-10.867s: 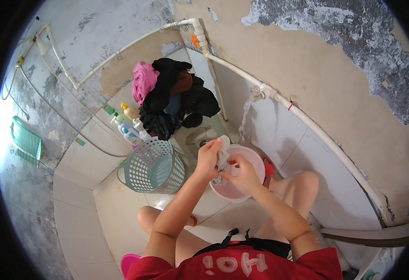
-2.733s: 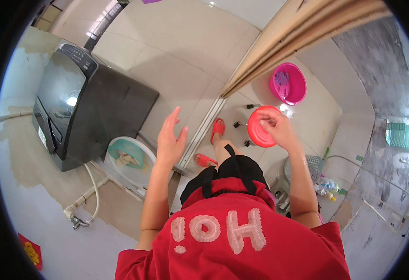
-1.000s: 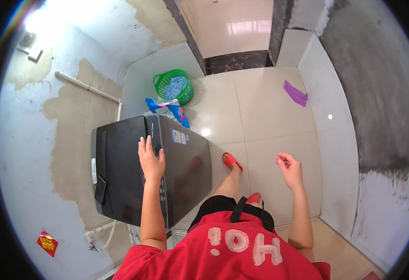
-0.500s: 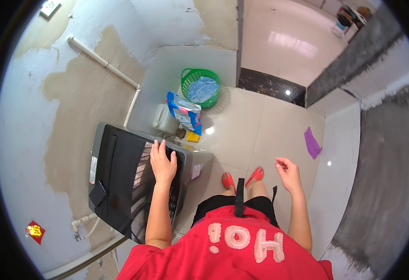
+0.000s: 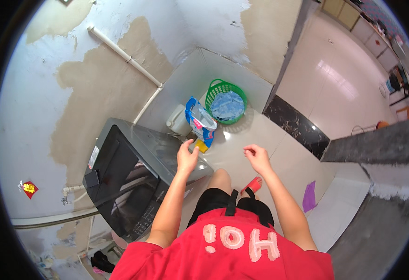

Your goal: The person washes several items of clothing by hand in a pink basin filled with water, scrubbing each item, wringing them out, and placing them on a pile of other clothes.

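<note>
My left hand (image 5: 187, 157) is in the air beside the dark grey top-loading washing machine (image 5: 151, 149), fingers apart and holding nothing. The machine's glossy lid is down. My right hand (image 5: 257, 159) hovers over the tiled floor, its fingers loosely curled, with nothing visible in them. Beyond my hands stands a blue-and-white plastic bag (image 5: 201, 120). Next to it, a green plastic basket (image 5: 214, 87) holds light blue cloth (image 5: 228, 106). A white jug (image 5: 178, 120) is behind the bag, and a yellow item (image 5: 201, 146) lies on the floor near my left fingertips.
A purple cloth (image 5: 309, 196) lies on the floor to the right. A dark marble threshold (image 5: 298, 125) leads into another room at the upper right. A white pipe (image 5: 123, 55) runs along the left wall, and a tap (image 5: 65, 199) sits left of the machine.
My left hand has come off the machine's lid and moved right. My right hand has moved left, toward the middle. The view has turned, and I stand closer to the basket and bag.
</note>
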{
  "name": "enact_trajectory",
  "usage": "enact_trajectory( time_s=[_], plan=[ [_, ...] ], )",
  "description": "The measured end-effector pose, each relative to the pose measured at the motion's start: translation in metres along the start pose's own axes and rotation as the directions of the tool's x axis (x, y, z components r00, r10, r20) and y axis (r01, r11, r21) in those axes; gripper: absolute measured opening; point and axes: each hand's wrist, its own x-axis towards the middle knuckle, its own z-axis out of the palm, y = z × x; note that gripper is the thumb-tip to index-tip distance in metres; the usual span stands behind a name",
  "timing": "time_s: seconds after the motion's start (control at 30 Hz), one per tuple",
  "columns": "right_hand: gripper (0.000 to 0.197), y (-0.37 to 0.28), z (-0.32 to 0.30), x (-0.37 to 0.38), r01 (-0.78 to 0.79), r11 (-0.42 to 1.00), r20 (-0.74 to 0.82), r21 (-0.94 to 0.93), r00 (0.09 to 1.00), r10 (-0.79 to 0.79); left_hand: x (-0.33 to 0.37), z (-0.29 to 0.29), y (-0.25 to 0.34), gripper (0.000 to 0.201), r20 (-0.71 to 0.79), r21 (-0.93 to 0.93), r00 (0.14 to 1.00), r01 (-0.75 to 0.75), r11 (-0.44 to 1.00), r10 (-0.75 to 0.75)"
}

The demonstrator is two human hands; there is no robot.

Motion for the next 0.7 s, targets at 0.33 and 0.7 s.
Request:
enact_trajectory(
  time_s=[0.33,0.7],
  plan=[
    [0.014,0.057,0.107,0.160,-0.127,0.977,0.294,-0.171,0.940,0.173,0.127,0.165,-0.114,0.042,-0.095,-0.303,0.818,0.520,0.799,-0.568],
    [0.013,0.090,0.185,0.262,-0.211,0.915,0.359,-0.345,0.871,0.336,0.271,0.214,-0.213,0.072,0.381,-0.657,0.338,0.754,0.005,-0.861]
  ],
)
